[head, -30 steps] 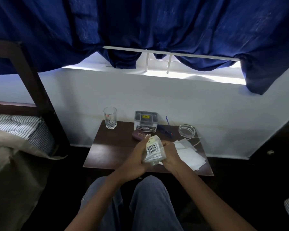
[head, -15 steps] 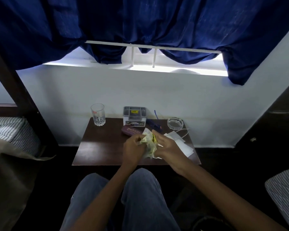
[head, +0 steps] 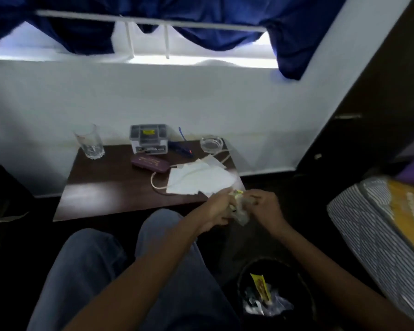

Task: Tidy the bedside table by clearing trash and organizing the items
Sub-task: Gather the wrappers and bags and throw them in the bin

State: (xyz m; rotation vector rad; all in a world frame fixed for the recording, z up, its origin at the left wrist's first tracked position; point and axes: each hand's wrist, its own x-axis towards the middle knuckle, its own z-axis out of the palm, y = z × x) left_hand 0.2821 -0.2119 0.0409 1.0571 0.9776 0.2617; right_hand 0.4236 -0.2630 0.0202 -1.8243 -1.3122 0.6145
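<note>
A crumpled clear plastic wrapper [head: 238,210] with yellow print is squeezed between my left hand [head: 218,209] and my right hand [head: 264,209], just off the front right corner of the dark brown bedside table [head: 110,187]. Below them on the floor stands a black trash bin [head: 276,297] holding a yellow packet and clear plastic. On the table lie white tissues [head: 198,177], a beige cord [head: 158,185], a maroon case [head: 151,163], a grey organizer box [head: 148,139], a drinking glass [head: 90,144], a glass ashtray [head: 212,143] and a blue pen [head: 182,148].
A striped mattress with a yellow item [head: 387,232] lies at the right. A dark wardrobe [head: 380,103] stands at the far right. Blue curtains [head: 225,22] hang over the window. My jeans-clad knees [head: 120,271] are in front of the table.
Both hands have crumpled the wrapper smaller and carried it right, from over the table to off its right front corner. The view has turned right and down, showing the bin.
</note>
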